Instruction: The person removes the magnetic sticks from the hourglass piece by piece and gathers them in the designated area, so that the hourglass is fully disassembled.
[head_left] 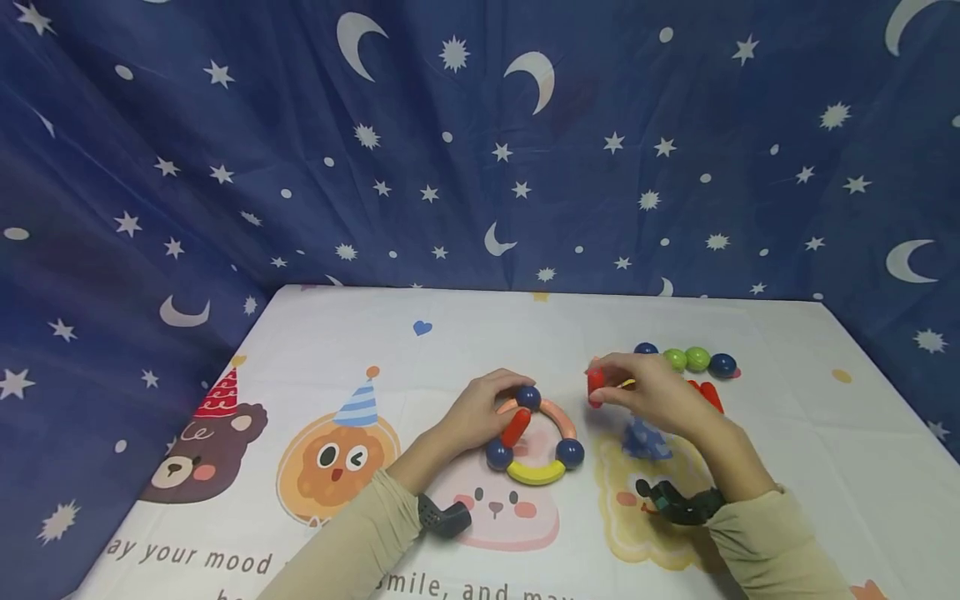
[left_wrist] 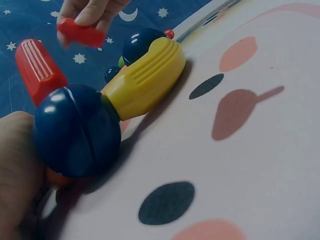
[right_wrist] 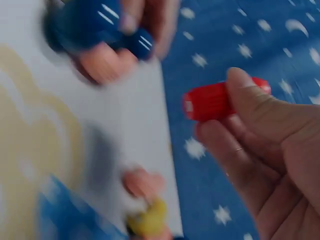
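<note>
By the right hand (head_left: pixel 660 393), a short red plastic rod (head_left: pixel 596 388) is pinched between thumb and fingertips, raised off the white printed cloth (head_left: pixel 480 333). Both ends are left bare past the thumb, a grip probably worth keeping, since either end can then be lined up squarely. At its left side, a ring of glossy blue plastic balls and curved coral and yellow pieces (head_left: pixel 559 417) is gripped by the left hand (head_left: pixel 478 410). From the ring's lower-left ball (head_left: pixel 498 455), a second red rod (head_left: pixel 515 427) rises at a tilt. The ring is best steadied close to that ball, and any pressure should be kept in line with the rod, lest the ring be twisted.
</note>
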